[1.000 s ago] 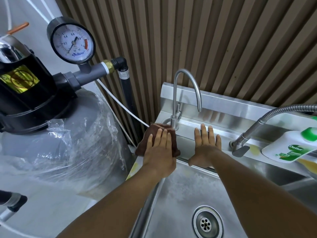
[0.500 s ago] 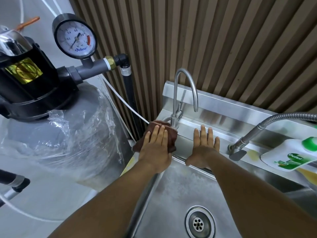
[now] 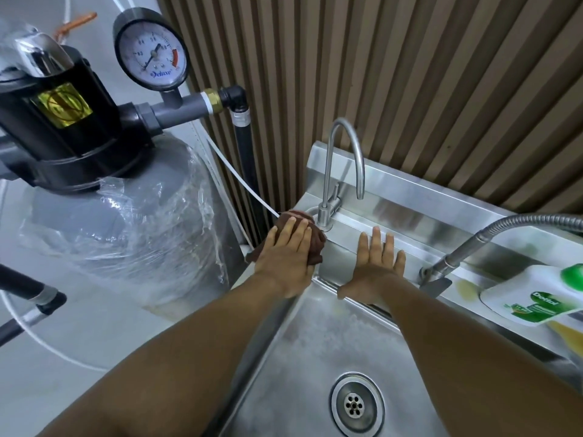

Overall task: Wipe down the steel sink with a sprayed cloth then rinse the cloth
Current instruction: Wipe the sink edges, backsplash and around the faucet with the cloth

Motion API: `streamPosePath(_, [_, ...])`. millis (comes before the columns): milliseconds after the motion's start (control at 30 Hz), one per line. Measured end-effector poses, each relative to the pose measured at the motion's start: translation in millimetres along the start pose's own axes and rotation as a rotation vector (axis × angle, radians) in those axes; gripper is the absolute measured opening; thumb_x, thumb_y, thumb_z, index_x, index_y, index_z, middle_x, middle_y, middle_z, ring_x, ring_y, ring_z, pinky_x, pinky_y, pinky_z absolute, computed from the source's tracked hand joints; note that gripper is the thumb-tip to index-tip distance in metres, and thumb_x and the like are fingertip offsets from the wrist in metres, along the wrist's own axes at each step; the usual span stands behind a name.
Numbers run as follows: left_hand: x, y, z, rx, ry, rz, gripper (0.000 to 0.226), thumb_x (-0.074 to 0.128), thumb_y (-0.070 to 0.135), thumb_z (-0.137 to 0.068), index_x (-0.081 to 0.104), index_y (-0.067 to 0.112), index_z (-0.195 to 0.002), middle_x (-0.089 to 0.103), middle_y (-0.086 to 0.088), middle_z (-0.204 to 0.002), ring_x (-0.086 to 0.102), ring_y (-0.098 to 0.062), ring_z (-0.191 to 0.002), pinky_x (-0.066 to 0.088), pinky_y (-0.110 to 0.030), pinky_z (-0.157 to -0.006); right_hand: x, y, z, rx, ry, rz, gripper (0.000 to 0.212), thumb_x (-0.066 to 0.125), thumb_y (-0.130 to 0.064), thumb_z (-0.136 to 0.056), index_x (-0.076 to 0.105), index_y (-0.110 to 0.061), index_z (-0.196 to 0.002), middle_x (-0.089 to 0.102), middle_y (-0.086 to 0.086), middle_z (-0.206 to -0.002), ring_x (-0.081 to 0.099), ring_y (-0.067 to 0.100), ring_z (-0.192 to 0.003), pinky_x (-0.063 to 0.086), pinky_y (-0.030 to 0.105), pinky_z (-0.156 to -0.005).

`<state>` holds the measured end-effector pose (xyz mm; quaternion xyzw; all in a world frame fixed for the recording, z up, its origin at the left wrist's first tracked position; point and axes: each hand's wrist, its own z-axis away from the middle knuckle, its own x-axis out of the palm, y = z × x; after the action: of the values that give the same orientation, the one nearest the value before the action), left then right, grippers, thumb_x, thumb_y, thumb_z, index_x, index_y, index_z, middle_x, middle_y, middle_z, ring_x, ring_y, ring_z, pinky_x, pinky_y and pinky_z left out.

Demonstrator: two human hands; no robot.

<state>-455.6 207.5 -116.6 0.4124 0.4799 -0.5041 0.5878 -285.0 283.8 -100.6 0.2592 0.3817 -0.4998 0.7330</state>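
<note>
A dark brown cloth (image 3: pixel 315 244) lies on the back left corner of the steel sink (image 3: pixel 315 335), just left of the base of a slim gooseneck tap (image 3: pixel 328 212). My left hand (image 3: pixel 285 260) presses flat on the cloth with straight fingers. My right hand (image 3: pixel 373 269) rests flat on the sink's back ledge, fingers straight, holding nothing. The basin below shows a round drain (image 3: pixel 356 405) and a wet, foamy film.
A grey tank wrapped in plastic (image 3: pixel 126 222) with a black valve head and a pressure gauge (image 3: pixel 150 48) stands close on the left. A flexible metal hose tap (image 3: pixel 467 247) and a white and green soap bottle (image 3: pixel 536 294) sit on the ledge at right. Slatted wall behind.
My left hand has slid the cloth a little farther back toward the corner beside the tap base. My right hand stays flat on the ledge.
</note>
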Motion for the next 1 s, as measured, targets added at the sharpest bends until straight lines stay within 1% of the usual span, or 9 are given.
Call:
streamPosePath(133, [10,-4,30,0.044,0.023,-0.021,0.077,0.026,0.053,-0.099,0.005,0.012,-0.161,0.004,-0.003,-0.169,-0.006,-0.023,-0.155,0.001,-0.049,-0.125,-2,1,0,-0.012,-0.014,0.001,0.134,0.069,-0.062,-0.075,-0.031,-0.016,-0.151,-0.048,0.009,-0.152,-0.043,0.036,-0.139,-0.014,0.057,-0.118])
streamPosePath(267, [27,-17,85,0.077,0.078,-0.020,0.077,0.030,0.053,-0.093,0.031,0.008,-0.156,0.031,-0.009,-0.163,0.020,-0.027,-0.153,0.020,-0.053,-0.122,-5,3,-2,-0.029,-0.041,0.021,0.134,0.069,-0.063,-0.076,-0.032,-0.016,-0.150,-0.049,0.010,-0.150,-0.044,0.037,-0.138,-0.014,0.057,-0.118])
streamPosePath(300, [31,-19,92,0.086,0.083,-0.021,0.076,0.031,0.053,-0.094,0.033,0.008,-0.155,0.033,-0.009,-0.161,0.024,-0.028,-0.152,0.021,-0.053,-0.121,-5,3,-2,-0.034,-0.050,0.028,0.134,0.070,-0.062,-0.076,-0.033,-0.016,-0.150,-0.050,0.010,-0.150,-0.044,0.037,-0.137,-0.014,0.056,-0.118])
streamPosePath(433, [26,-19,85,0.102,0.061,-0.016,0.081,0.020,0.056,-0.093,0.021,0.010,-0.159,0.020,-0.009,-0.166,0.009,-0.026,-0.155,0.001,-0.049,-0.125,-3,5,-6,-0.037,-0.036,0.086,0.132,0.071,-0.055,-0.078,-0.034,-0.016,-0.149,-0.051,0.010,-0.149,-0.043,0.037,-0.138,-0.013,0.055,-0.119])
streamPosePath(533, [15,-12,55,0.079,0.021,-0.038,0.085,0.006,0.059,-0.090,0.006,0.012,-0.161,0.005,-0.006,-0.169,-0.005,-0.023,-0.155,-0.004,-0.048,-0.124,1,12,-9,-0.082,0.050,0.248,0.124,0.065,-0.053,-0.083,-0.031,-0.012,-0.150,-0.045,0.015,-0.153,-0.036,0.041,-0.142,-0.010,0.053,-0.121])
streamPosePath(633, [6,-3,24,0.056,0.004,-0.050,0.078,0.020,0.056,-0.099,-0.003,0.013,-0.160,-0.004,-0.003,-0.169,-0.012,-0.021,-0.154,-0.005,-0.048,-0.124,6,22,-13,-0.175,0.202,0.463,0.114,0.058,-0.049,-0.088,-0.024,-0.006,-0.153,-0.035,0.016,-0.159,-0.028,0.037,-0.148,-0.008,0.049,-0.123])
streamPosePath(767, [4,0,16,0.044,-0.001,-0.047,0.079,0.030,0.053,-0.101,-0.003,0.013,-0.160,-0.005,-0.003,-0.169,-0.013,-0.021,-0.154,-0.004,-0.048,-0.124,8,35,-19,-0.324,0.295,0.502,0.105,0.052,-0.048,-0.091,-0.020,-0.005,-0.154,-0.029,0.014,-0.162,-0.023,0.033,-0.150,-0.005,0.046,-0.124])
streamPosePath(867, [11,-4,36,0.070,0.026,-0.042,0.078,0.026,0.055,-0.099,0.006,0.012,-0.161,0.005,-0.005,-0.169,-0.003,-0.023,-0.156,0.003,-0.049,-0.125,5,42,-21,-0.383,0.256,0.456,0.106,0.053,-0.050,-0.092,-0.022,-0.006,-0.154,-0.029,0.013,-0.162,-0.024,0.033,-0.150,-0.005,0.045,-0.124])
streamPosePath(1000, [28,-13,75,0.102,0.125,-0.021,0.075,0.031,0.054,-0.094,0.032,0.009,-0.155,0.033,-0.009,-0.162,0.026,-0.027,-0.151,0.022,-0.052,-0.122,4,39,-24,-0.369,0.218,0.377,0.101,0.050,-0.044,-0.093,-0.023,-0.010,-0.154,-0.032,0.010,-0.161,-0.029,0.031,-0.148,-0.008,0.045,-0.121])
